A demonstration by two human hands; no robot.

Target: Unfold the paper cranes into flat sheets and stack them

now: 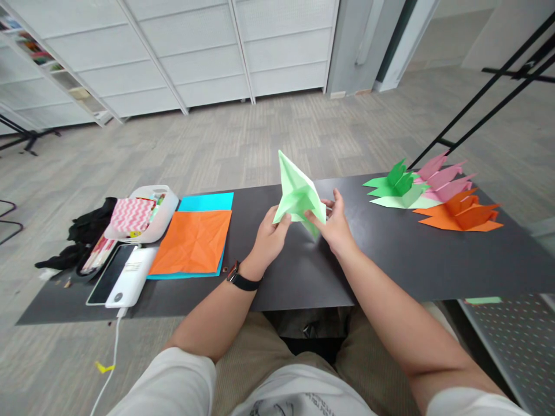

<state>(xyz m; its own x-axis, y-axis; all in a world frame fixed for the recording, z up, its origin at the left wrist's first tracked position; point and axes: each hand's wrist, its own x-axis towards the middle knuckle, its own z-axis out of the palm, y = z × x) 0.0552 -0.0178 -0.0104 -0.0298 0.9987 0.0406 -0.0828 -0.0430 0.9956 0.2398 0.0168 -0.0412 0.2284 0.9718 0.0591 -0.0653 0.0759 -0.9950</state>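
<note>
We hold a pale green fold (298, 193) up above the middle of the dark table (390, 254), pinched between both hands: our left hand (269, 240) grips its lower left corner with thumb and fingers closed on the paper, and our right hand (333, 225) clasps the lower right edge, fingers curled behind the sheet and thumb in front. The fold is a pointed shape, its tip tilted up and away from us, its lower part spreading into creased flaps between the hands. A black watch (241, 281) sits on our left wrist. To the left on the table lies an orange sheet (193, 240), creased and flat, on top of a blue sheet (207, 201) that shows along its far edge and near corner. Further left are a white power bank (129, 277) with a phone (111, 273) just beside it, a pale pouch (167, 216) holding a red-and-white patterned thing (130, 214), and black cloth (89, 222) at the table's edge. To the right, well apart from our hands, stand three finished folds close together: a green one (399, 185), a pink one (442, 176) behind it, and an orange one (463, 212) nearest the right edge
</note>
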